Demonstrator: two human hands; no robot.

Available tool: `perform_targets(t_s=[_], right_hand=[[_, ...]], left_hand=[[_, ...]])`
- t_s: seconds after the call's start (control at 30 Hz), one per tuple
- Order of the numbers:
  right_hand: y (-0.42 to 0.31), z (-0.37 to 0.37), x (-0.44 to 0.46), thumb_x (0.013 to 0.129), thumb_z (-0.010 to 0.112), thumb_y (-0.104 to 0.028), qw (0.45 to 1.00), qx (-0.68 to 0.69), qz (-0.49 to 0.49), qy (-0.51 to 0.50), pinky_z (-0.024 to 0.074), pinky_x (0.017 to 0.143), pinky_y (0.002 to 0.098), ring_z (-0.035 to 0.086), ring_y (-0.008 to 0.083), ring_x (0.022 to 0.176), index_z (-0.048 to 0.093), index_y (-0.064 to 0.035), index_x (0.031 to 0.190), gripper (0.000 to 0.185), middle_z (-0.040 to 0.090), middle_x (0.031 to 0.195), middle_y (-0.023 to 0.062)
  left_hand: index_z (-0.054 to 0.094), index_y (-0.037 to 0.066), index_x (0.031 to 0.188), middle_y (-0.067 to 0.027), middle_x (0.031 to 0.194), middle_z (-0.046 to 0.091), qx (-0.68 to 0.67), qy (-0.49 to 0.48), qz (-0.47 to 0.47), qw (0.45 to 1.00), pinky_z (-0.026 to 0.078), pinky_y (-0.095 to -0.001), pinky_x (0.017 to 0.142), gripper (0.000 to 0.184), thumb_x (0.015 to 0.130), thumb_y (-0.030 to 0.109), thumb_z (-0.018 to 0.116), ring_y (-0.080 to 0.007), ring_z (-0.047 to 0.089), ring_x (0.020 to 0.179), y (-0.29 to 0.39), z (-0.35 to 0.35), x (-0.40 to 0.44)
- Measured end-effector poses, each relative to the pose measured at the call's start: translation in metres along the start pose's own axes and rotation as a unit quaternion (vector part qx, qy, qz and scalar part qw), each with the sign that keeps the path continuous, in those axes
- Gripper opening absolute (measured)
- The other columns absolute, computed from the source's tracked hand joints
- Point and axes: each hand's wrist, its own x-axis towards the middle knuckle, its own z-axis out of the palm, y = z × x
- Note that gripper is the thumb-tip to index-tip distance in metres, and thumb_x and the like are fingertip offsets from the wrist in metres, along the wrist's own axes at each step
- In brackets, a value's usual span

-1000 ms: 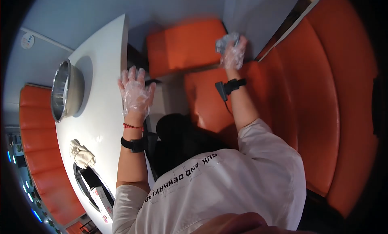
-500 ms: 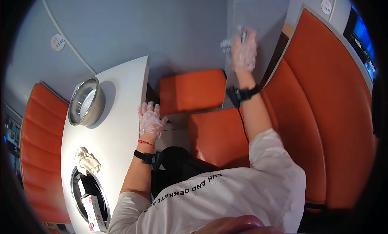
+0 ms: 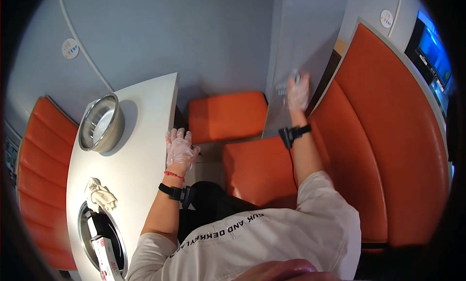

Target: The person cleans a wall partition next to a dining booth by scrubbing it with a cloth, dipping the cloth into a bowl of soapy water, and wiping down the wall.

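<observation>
White table [image 3: 143, 160], orange booth seats [image 3: 259, 164], grey wall [image 3: 184, 38], left hand [image 3: 180, 149] open at table edge, right hand [image 3: 298, 93] gripping blurred grey cloth [image 3: 282, 89], carton [image 3: 106, 259] cut off below.

Printing across the white shirt [image 3: 272, 240] includes "AND", while lettering on the box [image 3: 107, 261] and round wall signs [image 3: 70, 48] is too small to read.

Booth interior with grey back wall [image 3: 184, 38].
Left bench [image 3: 46, 184] and right bench [image 3: 354, 145]: orange, padded, on either side of the white table [image 3: 145, 150]. Blue-lit screen [image 3: 433, 50] at far right. Floor [image 3: 207, 172] appears pale, though largely obscured.
</observation>
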Motion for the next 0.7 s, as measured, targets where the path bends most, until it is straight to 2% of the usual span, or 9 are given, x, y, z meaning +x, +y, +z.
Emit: perform_targets(t_s=[0.07,0.13,0.23,0.33,0.4,0.47,0.57,0.67,0.7], right_hand=[[-0.074,-0.021,0.016,0.095,0.061,-0.035,0.99,0.003,-0.127,0.066,0.0534,0.09,0.051,0.066,0.0436,0.106,0.049,-0.0109,0.13,0.045,0.067,0.111,0.03],[-0.143,-0.041,0.03,0.095,0.062,-0.032,0.969,0.051,-0.214,0.11,0.0547,0.087,0.0486,0.067,0.0439,0.101,0.054,-0.008,0.125,0.039,0.068,0.108,0.0252],[-0.174,-0.04,0.049,0.093,0.063,-0.027,0.936,0.022,-0.318,0.15,0.055,0.085,0.047,0.067,0.0431,0.099,0.058,-0.006,0.116,0.032,0.068,0.109,0.0209],[-0.125,-0.011,0.069,0.092,0.064,-0.026,0.918,0.013,-0.327,0.223,0.0547,0.085,0.0472,0.068,0.0417,0.099,0.062,-0.0061,0.11,0.028,0.069,0.11,0.0187],[-0.076,-0.005,0.062,0.091,0.064,-0.024,0.939,0.011,-0.256,0.228,0.0547,0.086,0.0471,0.068,0.0407,0.098,0.06,-0.0069,0.114,0.03,0.069,0.108,0.0182],[-0.03,0.001,0.043,0.092,0.063,-0.024,0.977,-0.039,-0.092,0.188,0.0543,0.087,0.0476,0.069,0.0398,0.099,0.058,-0.0069,0.119,0.032,0.069,0.11,0.0178],[-0.002,-0.007,0.04,0.093,0.062,-0.025,0.988,-0.089,-0.014,0.125,0.054,0.088,0.0488,0.069,0.0396,0.099,0.056,-0.0079,0.123,0.035,0.07,0.113,0.018],[-0.055,-0.032,0.048,0.094,0.06,-0.031,0.972,0.037,-0.203,0.111,0.0546,0.087,0.0492,0.068,0.0423,0.103,0.054,-0.0105,0.126,0.038,0.069,0.112,0.0233],[-0.083,-0.034,0.052,0.094,0.06,-0.029,0.952,0.008,-0.276,0.132,0.0552,0.085,0.049,0.068,0.0421,0.1,0.055,-0.0103,0.124,0.036,0.07,0.111,0.0214]], left_hand=[[0.051,0.007,0.147,-0.0151,0.156,0.042,-0.005,0.013,-0.001,1.0,0.014,-0.0509,0.126,0.065,0.092,0.041,0.065,-0.0368,0.029,0.149,-0.002,0.005,0.0],[0.054,0.007,0.143,-0.0159,0.153,0.045,-0.012,0.03,0.004,0.999,0.016,-0.0515,0.125,0.063,0.09,0.039,0.067,-0.0382,0.031,0.148,-0.003,0.007,0.0],[0.055,0.007,0.141,-0.0162,0.152,0.046,-0.013,0.039,0.008,0.999,0.017,-0.0515,0.124,0.062,0.089,0.038,0.068,-0.0387,0.032,0.147,-0.005,0.007,-0.002],[0.055,0.007,0.141,-0.0162,0.153,0.046,-0.014,0.042,0.011,0.999,0.017,-0.0514,0.124,0.062,0.089,0.039,0.068,-0.0382,0.032,0.147,-0.008,0.011,-0.002],[0.054,0.007,0.143,-0.0154,0.154,0.045,-0.009,0.031,0.013,0.999,0.016,-0.0509,0.125,0.063,0.09,0.04,0.067,-0.0371,0.031,0.148,-0.002,0.011,0.002],[0.053,0.007,0.146,-0.014,0.156,0.043,0.003,0.009,-0.001,1.0,0.014,-0.0501,0.126,0.065,0.092,0.042,0.064,-0.0352,0.029,0.15,-0.001,0.005,-0.001],[0.053,0.007,0.145,-0.0128,0.156,0.043,0.008,-0.001,-0.005,1.0,0.015,-0.0503,0.125,0.065,0.092,0.043,0.063,-0.0348,0.028,0.15,0.001,0.002,-0.003],[0.055,0.007,0.142,-0.0156,0.153,0.046,-0.001,0.014,0.003,1.0,0.017,-0.0511,0.124,0.062,0.09,0.039,0.069,-0.0374,0.031,0.148,0.001,0.001,-0.005],[0.055,0.007,0.142,-0.0149,0.153,0.046,0.004,0.01,0.003,1.0,0.017,-0.0508,0.124,0.063,0.09,0.04,0.068,-0.0368,0.031,0.148,0.001,0.0,-0.005]])
